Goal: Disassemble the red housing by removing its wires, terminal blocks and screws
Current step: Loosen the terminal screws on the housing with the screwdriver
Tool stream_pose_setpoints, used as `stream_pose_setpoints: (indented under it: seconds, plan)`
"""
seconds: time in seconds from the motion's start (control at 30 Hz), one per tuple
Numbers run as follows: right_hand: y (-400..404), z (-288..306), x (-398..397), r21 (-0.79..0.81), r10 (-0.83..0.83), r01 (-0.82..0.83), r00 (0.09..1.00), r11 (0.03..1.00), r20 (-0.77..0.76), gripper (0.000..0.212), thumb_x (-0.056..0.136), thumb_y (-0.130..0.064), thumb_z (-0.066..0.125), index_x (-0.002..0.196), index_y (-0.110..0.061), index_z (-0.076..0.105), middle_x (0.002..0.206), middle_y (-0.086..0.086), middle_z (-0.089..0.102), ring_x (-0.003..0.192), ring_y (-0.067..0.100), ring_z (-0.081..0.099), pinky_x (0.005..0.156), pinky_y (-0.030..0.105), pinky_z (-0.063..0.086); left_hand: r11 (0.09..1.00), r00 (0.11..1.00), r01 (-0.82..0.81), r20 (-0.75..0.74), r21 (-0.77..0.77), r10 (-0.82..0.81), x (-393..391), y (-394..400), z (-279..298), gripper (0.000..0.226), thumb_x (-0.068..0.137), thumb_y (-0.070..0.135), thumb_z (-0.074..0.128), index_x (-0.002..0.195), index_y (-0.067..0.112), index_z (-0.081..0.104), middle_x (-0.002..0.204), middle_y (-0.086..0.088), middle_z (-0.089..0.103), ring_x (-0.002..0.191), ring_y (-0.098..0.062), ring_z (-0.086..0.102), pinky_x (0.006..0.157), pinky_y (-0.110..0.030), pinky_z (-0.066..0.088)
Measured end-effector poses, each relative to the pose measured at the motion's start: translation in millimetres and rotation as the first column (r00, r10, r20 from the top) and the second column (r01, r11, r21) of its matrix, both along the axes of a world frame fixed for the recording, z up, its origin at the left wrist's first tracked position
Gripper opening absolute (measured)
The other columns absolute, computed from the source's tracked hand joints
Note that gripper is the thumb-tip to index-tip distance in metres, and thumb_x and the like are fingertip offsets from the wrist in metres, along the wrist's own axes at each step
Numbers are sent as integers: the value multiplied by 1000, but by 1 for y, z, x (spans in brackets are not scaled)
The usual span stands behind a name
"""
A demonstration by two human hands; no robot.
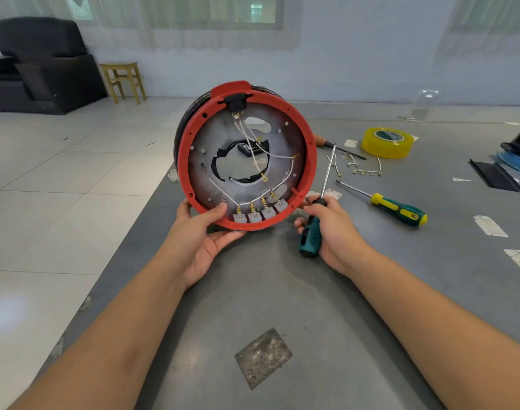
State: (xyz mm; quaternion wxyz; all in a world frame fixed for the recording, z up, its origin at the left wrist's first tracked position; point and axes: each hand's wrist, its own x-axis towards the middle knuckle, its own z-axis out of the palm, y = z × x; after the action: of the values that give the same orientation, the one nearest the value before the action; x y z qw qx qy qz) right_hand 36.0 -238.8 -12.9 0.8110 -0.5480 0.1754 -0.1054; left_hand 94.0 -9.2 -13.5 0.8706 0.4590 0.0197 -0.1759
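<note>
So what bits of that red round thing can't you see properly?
All from the head view:
- Back of the red housing: faces away.
- Bottom rim: covered by the left hand.
- Terminal blocks: screw heads too small.
- Screwdriver handle: partly wrapped by the right hand.

My left hand [204, 232] hides the round red plastic housing [310, 161]'s lower rim. Beside that housing, the loose white wire pieces [366, 170] are too small for me to count.
</note>
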Motion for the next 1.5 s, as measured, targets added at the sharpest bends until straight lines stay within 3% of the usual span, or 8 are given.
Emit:
stream_pose_setpoints:
  seconds: [0.17, 0.33, 0.5, 0.77, 0.97, 1.13, 1.3, 1.5]
  plan:
    - [-4, -4, -9, -17, 39, -38, 997, 999, 68, 23, 103, -5, 54, 125, -10, 54, 108, 16, 72, 67, 20, 64, 64, 31, 57, 997, 996, -79, 28, -25, 79, 3, -1, -1, 57, 99, 0, 68, 146, 19, 43, 117, -14, 78, 102, -39, 77, 85, -62, 62]
    - [-4, 1, -13, -38, 178, -174, 971, 984, 158, 29, 109, -27, 48, 133, -41, 55, 94, 19, 69, 72, 27, 68, 74, 46, 60, 986, 986, -162, 23, -42, 163, 8, 0, -3, 62, 99, 6, 71, 148, 23, 37, 132, -14, 68, 101, -34, 78, 75, -53, 65]
    - [1, 5, -18, -212, 169, -136, 975, 968, 142, 33, 109, -37, 46, 127, -64, 50, 80, 11, 63, 55, 21, 54, 51, 34, 49, 986, 985, -166, 53, -5, 166, 14, 1, -7, 65, 99, 16, 74, 148, 30, 34, 129, -14, 70, 98, -42, 78, 77, -54, 65]
    - [0, -3, -33, -481, 186, -135, 981, 866, 60, 26, 84, -22, 61, 103, -28, 44, 100, 9, 62, 51, 24, 52, 40, 29, 38, 985, 982, -169, 74, -34, 172, 17, 5, -12, 71, 93, 9, 79, 146, 31, 39, 121, -13, 76, 101, -44, 77, 80, -52, 65]
    - [-23, 3, -44, -778, 175, -94, 984, 621, 20, 27, 86, -20, 73, 97, -42, 60, 101, -14, 69, 52, 17, 65, 49, 19, 48, 985, 978, -172, 116, -22, 173, 19, 9, -13, 71, 93, 1, 76, 148, 30, 41, 115, -11, 79, 104, -42, 76, 80, -50, 65]
    - [-35, 11, -47, -875, 181, -45, 982, 482, 50, 32, 82, -17, 79, 97, -45, 73, 95, -19, 70, 70, 9, 71, 65, 11, 50, 982, 973, -189, 131, -6, 188, 19, 9, -14, 71, 95, -2, 72, 149, 31, 40, 114, -13, 79, 103, -44, 76, 80, -50, 65]
    - [-40, 20, -49, -908, 158, 49, 980, 416, 125, 36, 82, -20, 81, 99, -51, 74, 91, -21, 75, 89, 4, 67, 69, 13, 51, 972, 964, -233, 132, 19, 229, 20, 8, -14, 69, 94, -8, 67, 147, 28, 43, 113, -15, 72, 97, -38, 78, 82, -52, 65]
    - [-40, 34, -52, -935, 217, 69, 964, 349, 152, 37, 80, -18, 79, 98, -50, 74, 91, -23, 76, 93, 3, 69, 79, 16, 56, 966, 961, -248, 145, 74, 236, 18, 6, -14, 66, 92, -10, 66, 145, 25, 47, 110, -16, 71, 100, -37, 78, 78, -49, 65]
